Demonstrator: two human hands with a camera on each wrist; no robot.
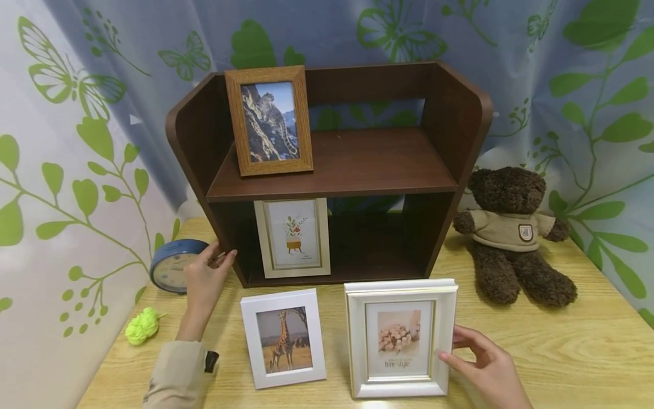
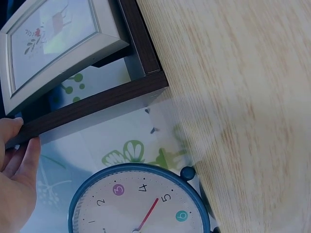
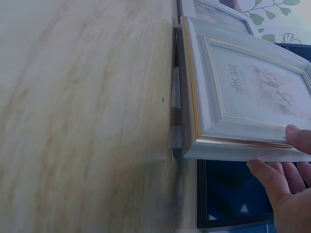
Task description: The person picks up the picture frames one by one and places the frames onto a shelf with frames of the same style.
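Note:
My left hand (image 1: 206, 278) pinches the front edge of the left side panel of a dark brown shelf (image 1: 337, 190); in the left wrist view the thumb and fingers (image 2: 30, 160) lie on opposite sides of it. With thumb and fingers, my right hand (image 1: 485, 363) grips the right edge of a white photo frame with gold trim (image 1: 441, 318), which shows pink flowers. To its left stands a smaller white giraffe photo frame (image 1: 248, 335). On the lower shelf is a cream frame (image 1: 322, 238) with a plant print; a wooden frame (image 1: 237, 125) leans on the upper shelf.
A blue round clock (image 1: 168, 267) stands left of the shelf, close to my left hand. A yellow-green flower-like puff (image 1: 143, 325) lies nearer the table's left edge. A brown teddy bear (image 1: 506, 230) sits right of the shelf. Leaf-patterned curtains (image 1: 327, 34) hang behind.

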